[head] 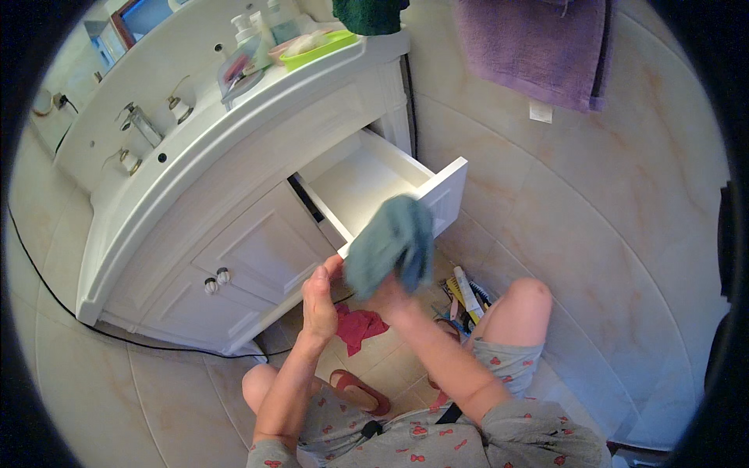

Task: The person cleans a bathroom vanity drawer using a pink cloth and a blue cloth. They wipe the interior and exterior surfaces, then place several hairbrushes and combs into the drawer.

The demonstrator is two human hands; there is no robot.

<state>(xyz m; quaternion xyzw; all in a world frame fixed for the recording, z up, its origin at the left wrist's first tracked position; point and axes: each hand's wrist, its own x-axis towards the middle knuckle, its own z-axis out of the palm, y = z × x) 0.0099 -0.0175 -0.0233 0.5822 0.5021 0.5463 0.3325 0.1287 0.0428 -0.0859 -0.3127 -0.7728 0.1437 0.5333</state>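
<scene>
A white vanity drawer [374, 175] is pulled out, and its inside holds nothing that I can see. My left hand [320, 304] is at the near left corner of the drawer front [447, 196], with its fingers on the edge and the thumb up. In my right hand [391, 298] is a teal cloth [386, 245], blurred by motion. The cloth hangs over the top of the drawer front and hides much of it. The fingers of my right hand are partly covered by the cloth.
On the floor lie a red cloth [358, 327] and a pile of combs and tubes [466, 295] by my right knee. A black cable [175, 347] runs along the cabinet base. Bottles and a green soap dish [319, 51] stand on the countertop. A purple towel [535, 52] hangs on the wall.
</scene>
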